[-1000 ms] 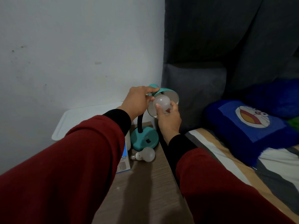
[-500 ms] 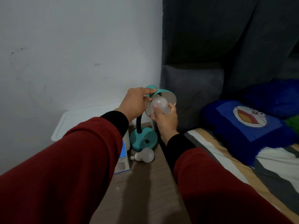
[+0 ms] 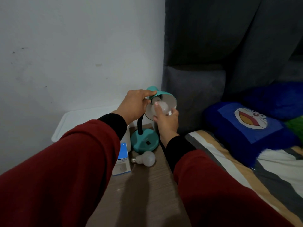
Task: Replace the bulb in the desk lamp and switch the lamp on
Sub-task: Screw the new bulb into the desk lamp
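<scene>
**Inside the shade: a bulb being screwed home**

At the bedside surface (image 3: 144, 190), the left hand (image 3: 136, 107) clamps the teal desk lamp (image 3: 161, 97) by its shade, while the right hand (image 3: 165, 118) closes its fingers around the bulb (image 3: 161, 106) in the socket. A spare bulb (image 3: 146, 158) lies by the base. Tightening seems underway; next comes pressing the base switch (image 3: 148, 142).

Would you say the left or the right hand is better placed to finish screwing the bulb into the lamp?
Right. The right hand already cups the bulb inside the shade, while the left hand grips the shade's top, steadying it.
</scene>
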